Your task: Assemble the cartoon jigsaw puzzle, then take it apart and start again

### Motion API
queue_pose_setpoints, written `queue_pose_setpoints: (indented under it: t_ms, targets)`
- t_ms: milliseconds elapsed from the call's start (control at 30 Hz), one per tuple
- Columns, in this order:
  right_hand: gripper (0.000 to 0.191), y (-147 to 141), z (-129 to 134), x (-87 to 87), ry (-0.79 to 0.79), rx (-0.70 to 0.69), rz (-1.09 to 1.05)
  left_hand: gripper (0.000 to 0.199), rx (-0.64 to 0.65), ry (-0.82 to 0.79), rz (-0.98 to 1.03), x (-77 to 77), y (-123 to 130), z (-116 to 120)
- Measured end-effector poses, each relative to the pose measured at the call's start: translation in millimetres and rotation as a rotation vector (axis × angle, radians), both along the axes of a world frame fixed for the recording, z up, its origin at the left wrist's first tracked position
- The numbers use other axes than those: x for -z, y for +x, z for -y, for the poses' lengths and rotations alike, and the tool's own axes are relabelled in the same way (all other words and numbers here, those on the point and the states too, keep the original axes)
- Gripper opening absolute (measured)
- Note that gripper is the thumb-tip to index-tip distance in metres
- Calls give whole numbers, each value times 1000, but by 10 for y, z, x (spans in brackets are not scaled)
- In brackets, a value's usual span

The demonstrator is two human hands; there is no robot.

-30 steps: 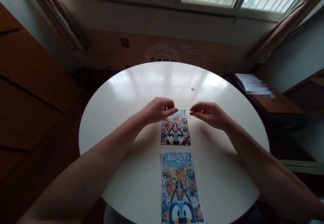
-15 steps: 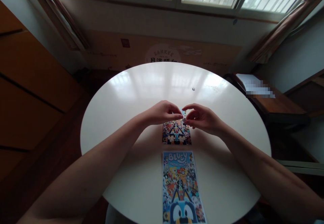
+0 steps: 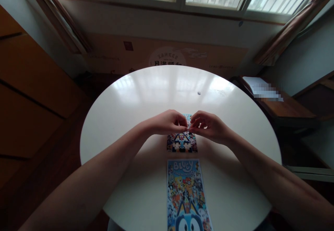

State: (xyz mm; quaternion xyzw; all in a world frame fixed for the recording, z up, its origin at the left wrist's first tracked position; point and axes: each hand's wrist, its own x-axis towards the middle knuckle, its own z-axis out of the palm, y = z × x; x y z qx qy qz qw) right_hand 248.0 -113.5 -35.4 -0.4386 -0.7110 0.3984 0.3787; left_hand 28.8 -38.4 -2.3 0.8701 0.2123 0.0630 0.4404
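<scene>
Head view: left hand (image 3: 171, 122) and right hand (image 3: 210, 126) curled over puzzle (image 3: 182, 144), any pinched piece unclear.

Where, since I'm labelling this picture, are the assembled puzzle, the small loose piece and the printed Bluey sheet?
Puzzle (image 3: 182, 146): head view; lower part, below the hands.
Loose piece (image 3: 198, 93): head view; its middle.
Bluey sheet (image 3: 185, 184): head view; the crowd of characters above the big blue face.

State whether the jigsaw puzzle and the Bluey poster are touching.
Apart. The head view shows a strip of white tabletop between the puzzle and the poster.
</scene>
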Motion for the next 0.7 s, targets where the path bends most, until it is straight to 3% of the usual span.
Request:
queue_pose_setpoints:
  t_ms: [167,333,700]
  targets:
    - [18,72,10,-63,146,50,98,23,-49,-26,-40,-3,3,-5]
    - [11,129,22,-138,254,-18,191,28,-130,-159,-22,-13,-10,-42]
    - [10,163,23,-180,354,-53,205,26,-159,-388,38,-25,-39,-46]
